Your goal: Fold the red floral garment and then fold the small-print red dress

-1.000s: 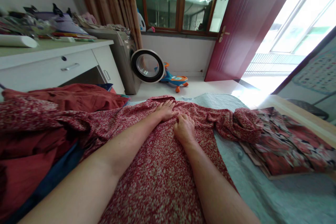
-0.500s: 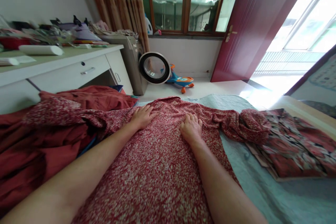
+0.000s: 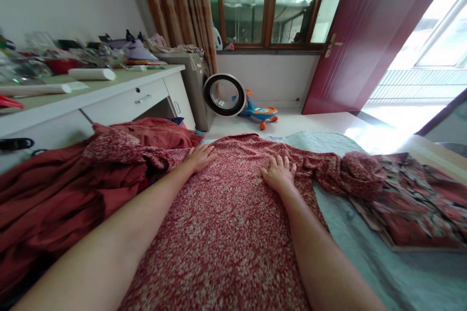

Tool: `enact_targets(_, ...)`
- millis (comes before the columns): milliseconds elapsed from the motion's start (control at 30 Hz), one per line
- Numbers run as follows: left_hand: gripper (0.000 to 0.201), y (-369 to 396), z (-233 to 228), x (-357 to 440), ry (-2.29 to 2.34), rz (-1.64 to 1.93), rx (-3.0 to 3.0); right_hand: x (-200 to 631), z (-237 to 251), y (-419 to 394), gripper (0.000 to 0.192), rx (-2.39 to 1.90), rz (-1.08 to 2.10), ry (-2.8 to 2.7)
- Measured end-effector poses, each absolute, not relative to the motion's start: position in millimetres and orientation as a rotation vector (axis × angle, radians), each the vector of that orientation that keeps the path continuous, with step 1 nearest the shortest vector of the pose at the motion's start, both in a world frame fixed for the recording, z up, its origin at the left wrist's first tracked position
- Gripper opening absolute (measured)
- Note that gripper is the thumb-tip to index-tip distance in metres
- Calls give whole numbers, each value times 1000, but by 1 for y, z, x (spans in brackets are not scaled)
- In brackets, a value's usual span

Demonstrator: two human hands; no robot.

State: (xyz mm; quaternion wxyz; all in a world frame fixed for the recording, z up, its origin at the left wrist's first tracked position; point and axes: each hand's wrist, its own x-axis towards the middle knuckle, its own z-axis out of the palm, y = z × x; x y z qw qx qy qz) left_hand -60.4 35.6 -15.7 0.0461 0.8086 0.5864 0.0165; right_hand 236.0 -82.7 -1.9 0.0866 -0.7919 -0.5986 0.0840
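A red and cream speckled long-sleeved garment (image 3: 226, 214) lies spread out before me, its neck end farthest away and its sleeves out to both sides. My left hand (image 3: 201, 157) rests flat on its upper left part, fingers stretched out. On the upper right part lies my right hand (image 3: 279, 173), palm down with the fingers spread. The left sleeve reaches over a heap of rust-red cloth (image 3: 73, 194). The bunched right sleeve end touches a folded floral garment (image 3: 419, 204). A pale blue sheet (image 3: 350, 243) shows beneath.
On the left stands a white desk (image 3: 127, 92) with several small items on top. Behind it are a washing machine (image 3: 197, 77) with its round door swung out and a blue and orange ride-on toy (image 3: 259, 112). A dark red door (image 3: 335, 43) stands ajar.
My right hand has slid outward to the right over the speckled garment, its fingers spreading. The left hand stays near the left shoulder. The whole view has turned slightly left.
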Motion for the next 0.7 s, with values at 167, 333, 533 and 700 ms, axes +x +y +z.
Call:
enact_targets(167, 53, 38, -1, -68, 1786, 575, 2340, 239, -3, -82, 71, -2375, 261, -1797)
enact_targets(333, 47, 25, 28, -99, 1879, 373, 2313, 238, -4, -81, 72, -2401, 250, -1812)
enact_targets(533, 24, -2, 40, -118, 1751, -30, 2424, 237, -4, -81, 75, -2389, 225, -1795)
enact_targets(700, 36, -18, 33, -126, 1784, -354, 2797, 237, -7, -79, 75, -2406, 205, -1782)
